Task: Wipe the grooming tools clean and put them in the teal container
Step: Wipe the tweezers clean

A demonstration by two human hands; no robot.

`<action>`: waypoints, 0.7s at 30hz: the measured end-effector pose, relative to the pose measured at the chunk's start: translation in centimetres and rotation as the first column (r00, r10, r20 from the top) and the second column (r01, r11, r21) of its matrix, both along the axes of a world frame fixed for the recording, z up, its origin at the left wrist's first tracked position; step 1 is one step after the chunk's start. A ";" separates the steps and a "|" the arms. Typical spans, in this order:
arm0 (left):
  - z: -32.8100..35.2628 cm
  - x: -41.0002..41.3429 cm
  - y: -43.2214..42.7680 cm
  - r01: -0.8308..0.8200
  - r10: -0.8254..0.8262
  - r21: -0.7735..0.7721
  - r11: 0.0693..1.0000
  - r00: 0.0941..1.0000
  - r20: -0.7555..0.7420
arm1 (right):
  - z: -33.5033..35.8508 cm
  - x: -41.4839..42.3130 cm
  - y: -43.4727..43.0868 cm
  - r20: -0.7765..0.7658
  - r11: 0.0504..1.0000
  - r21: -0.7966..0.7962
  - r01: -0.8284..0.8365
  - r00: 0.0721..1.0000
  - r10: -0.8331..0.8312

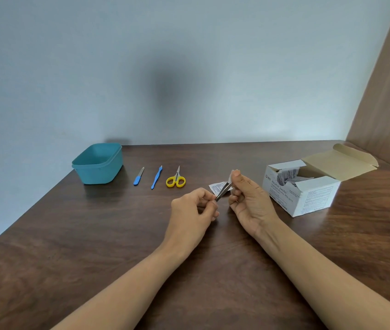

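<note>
My left hand pinches the near end of a pair of metal tweezers above the table's middle. My right hand holds a small white swab folded around the tweezers' far tip. A torn white wrapper lies on the table just behind them. To the left lie yellow-handled scissors, a blue cuticle tool and a blue-handled nail file in a row. The teal container stands open at the far left, with nothing visible inside.
An open white box of alcohol swabs stands at the right, its lid flap folded back. The dark wooden table meets a pale wall behind and a brown panel at the far right. The table's left edge runs diagonally.
</note>
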State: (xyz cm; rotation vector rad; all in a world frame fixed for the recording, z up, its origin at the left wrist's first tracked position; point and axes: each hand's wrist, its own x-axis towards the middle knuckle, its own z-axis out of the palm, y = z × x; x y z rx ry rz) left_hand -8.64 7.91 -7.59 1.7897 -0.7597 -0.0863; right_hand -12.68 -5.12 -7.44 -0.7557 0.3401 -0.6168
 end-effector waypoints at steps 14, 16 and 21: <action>0.0 -0.1 0.0 -0.008 0.008 -0.007 1.000 1.000 0.022 | 0.1 -0.1 -0.1 0.010 1.000 -0.013 -0.013 1.000 0.013; 0.0 0.0 0.1 -0.003 0.003 -0.006 1.000 1.000 0.029 | 0.0 -0.1 -0.1 0.005 1.000 -0.012 0.001 1.000 0.000; -0.1 0.0 0.0 -0.005 0.005 -0.007 1.000 0.999 0.053 | -0.3 0.1 -0.4 -0.017 1.000 0.017 0.011 1.000 -0.011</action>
